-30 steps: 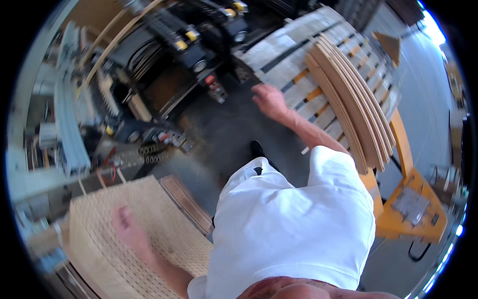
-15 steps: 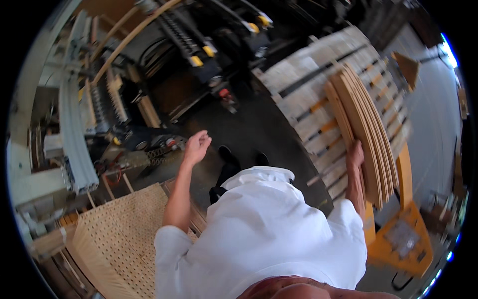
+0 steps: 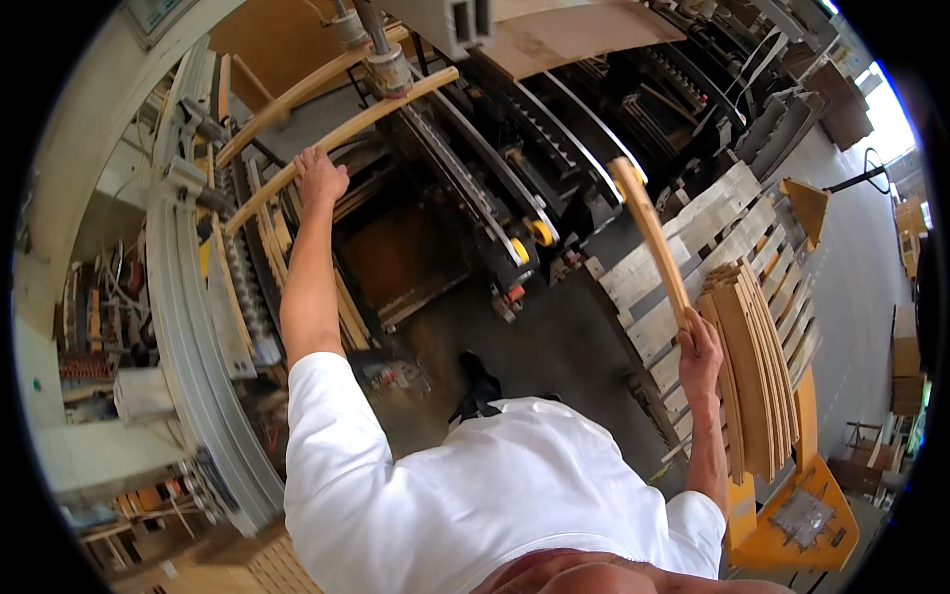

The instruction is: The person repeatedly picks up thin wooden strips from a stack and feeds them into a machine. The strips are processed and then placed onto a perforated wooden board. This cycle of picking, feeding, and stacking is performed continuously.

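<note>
My left hand [image 3: 322,180] reaches forward to a long curved wooden slat [image 3: 368,123] in the machine, its fingers closed over the slat's edge. A second curved slat [image 3: 289,99] lies behind it. On the right, my right hand [image 3: 700,348] grips a loose wooden slat [image 3: 650,226] by its near end. That slat points up and away, raised over the pallet's edge. Right beside this hand stands a stack of curved wooden slats [image 3: 757,361] on the wooden pallet [image 3: 648,292].
Ahead is the machine's frame with dark rails [image 3: 465,178] and yellow-tipped ends. A metal cylinder [image 3: 387,71] stands over the curved slat. Grey metal profiles [image 3: 211,396] run along the left. A yellow pallet truck [image 3: 804,517] sits under the pallet at the lower right.
My left hand has moved forward and left onto the curved slat in the machine. My right hand has lifted a slat off the stack. The view has swung toward the machine.
</note>
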### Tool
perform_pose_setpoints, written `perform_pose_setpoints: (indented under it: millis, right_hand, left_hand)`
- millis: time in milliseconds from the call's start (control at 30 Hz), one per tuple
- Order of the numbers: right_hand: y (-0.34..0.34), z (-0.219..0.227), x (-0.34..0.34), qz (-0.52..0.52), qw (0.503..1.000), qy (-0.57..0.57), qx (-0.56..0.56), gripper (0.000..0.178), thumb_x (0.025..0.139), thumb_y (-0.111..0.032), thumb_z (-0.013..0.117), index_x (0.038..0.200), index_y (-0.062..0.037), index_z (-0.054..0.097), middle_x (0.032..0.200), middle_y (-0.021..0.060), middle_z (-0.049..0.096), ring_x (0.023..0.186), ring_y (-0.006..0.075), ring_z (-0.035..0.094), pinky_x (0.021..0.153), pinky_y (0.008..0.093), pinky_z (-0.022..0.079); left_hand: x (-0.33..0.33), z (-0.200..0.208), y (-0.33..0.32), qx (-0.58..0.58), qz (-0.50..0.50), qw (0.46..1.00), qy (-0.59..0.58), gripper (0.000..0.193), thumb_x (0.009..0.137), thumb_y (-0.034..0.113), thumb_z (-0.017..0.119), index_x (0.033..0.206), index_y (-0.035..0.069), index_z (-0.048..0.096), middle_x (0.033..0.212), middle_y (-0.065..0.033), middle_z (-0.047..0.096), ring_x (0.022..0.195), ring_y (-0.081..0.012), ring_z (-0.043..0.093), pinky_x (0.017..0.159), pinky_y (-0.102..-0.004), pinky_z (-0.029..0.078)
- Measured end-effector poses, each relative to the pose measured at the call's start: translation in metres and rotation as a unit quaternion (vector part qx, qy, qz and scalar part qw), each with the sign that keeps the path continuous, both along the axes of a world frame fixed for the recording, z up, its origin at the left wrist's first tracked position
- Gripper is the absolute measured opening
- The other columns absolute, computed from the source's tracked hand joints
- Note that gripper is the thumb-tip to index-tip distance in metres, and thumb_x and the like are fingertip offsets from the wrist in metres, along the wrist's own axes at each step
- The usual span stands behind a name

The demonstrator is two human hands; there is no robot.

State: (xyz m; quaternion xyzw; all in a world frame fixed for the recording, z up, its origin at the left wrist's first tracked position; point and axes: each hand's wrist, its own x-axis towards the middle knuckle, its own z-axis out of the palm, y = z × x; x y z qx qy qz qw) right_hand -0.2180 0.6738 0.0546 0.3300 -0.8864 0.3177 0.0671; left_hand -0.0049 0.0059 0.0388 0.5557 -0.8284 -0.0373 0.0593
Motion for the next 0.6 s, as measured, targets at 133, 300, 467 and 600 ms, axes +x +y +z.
perform_pose_setpoints:
  millis: [133,300,467,600]
  right_hand:
    - [-0.115,0.045,0.013,0.113,0.993,0.023,0.024,0.035,0.086,0.002,0.064,0.121,-0.0057,0.064,0.108,0.0136,0.066,0.094,0.0281,0.065,0.079,0.0338,0.053]
    - [-0.250,0.066,0.004,0.269,0.961,0.051,0.041,0.035,0.082,0.000,0.065,0.117,-0.0077,0.066,0.103,0.0136,0.065,0.096,0.0333,0.062,0.082,0.0407,0.051]
    - [-0.397,0.053,0.012,0.436,0.895,0.091,0.035,0.033,0.083,-0.002,0.060,0.115,-0.0078,0.064,0.099,0.0129,0.065,0.092,0.0342,0.060,0.080,0.0438,0.049]
    - [-0.524,0.015,0.043,0.560,0.817,0.138,0.010,0.028,0.089,-0.009,0.060,0.116,-0.0089,0.066,0.100,0.0129,0.066,0.095,0.0348,0.061,0.081,0.0435,0.050]
  left_hand:
    - [-0.007,-0.001,-0.055,0.024,-0.004,0.998,-0.059,0.074,0.093,0.035,0.062,0.152,0.013,0.024,0.156,-0.0126,0.024,0.145,-0.0355,0.016,0.116,-0.0507,0.021]
    - [0.008,-0.018,-0.029,-0.034,-0.164,0.982,0.082,0.032,0.085,0.031,0.068,0.103,0.004,0.064,0.102,-0.0177,0.066,0.096,-0.0352,0.064,0.080,-0.0474,0.053]
    - [0.043,-0.025,0.133,0.074,-0.231,0.966,0.093,0.035,0.080,0.033,0.072,0.096,0.008,0.054,0.089,-0.0140,0.066,0.087,-0.0348,0.065,0.071,-0.0476,0.053]
    - [0.100,-0.021,0.252,0.208,-0.170,0.941,0.207,0.032,0.082,0.029,0.072,0.097,0.008,0.054,0.091,-0.0170,0.065,0.089,-0.0397,0.063,0.073,-0.0498,0.050]
